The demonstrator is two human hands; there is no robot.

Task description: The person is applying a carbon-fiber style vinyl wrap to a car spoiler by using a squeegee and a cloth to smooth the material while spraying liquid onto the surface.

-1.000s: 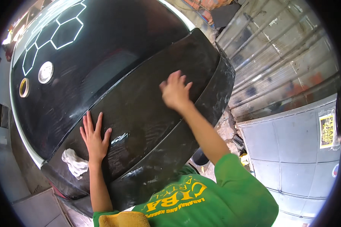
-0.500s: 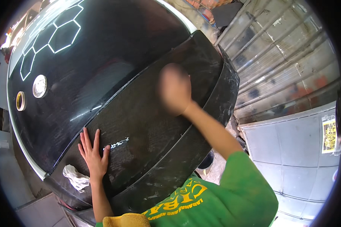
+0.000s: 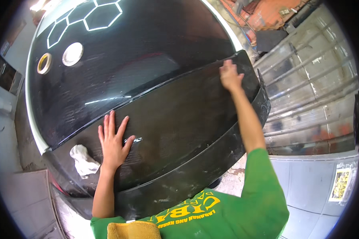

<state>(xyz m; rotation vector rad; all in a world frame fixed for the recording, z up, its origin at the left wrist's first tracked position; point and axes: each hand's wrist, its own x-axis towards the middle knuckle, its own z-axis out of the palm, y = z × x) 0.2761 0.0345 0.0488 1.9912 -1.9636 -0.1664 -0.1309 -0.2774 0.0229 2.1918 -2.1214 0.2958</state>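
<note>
A dark panel with a fine woven texture (image 3: 179, 107) stretches below the glossy black surface of a car (image 3: 147, 36). My left hand (image 3: 115, 145) lies flat on this panel, open, its fingers spread toward the seam. A small wet, shiny patch (image 3: 137, 140) shows by its thumb. Beside the left wrist rests a crumpled white cloth (image 3: 83, 160). At the panel's far right end, my right hand (image 3: 230, 75) touches the surface, thumb apart from fingers that look extended. Nothing shows in it, though its palm is hidden.
A yellowish tape roll (image 3: 44, 63) and a round white disc-shaped thing (image 3: 72, 54) sit on the glossy surface. Corrugated metal sheeting (image 3: 307, 95) stands at the right, above pale grey panels (image 3: 307, 183). A mustard cloth (image 3: 133, 230) hangs at the lower edge.
My right hand has moved right and slightly up along the panel, and its motion blur is gone. My left hand stays flat on the panel. The whole view has shifted.
</note>
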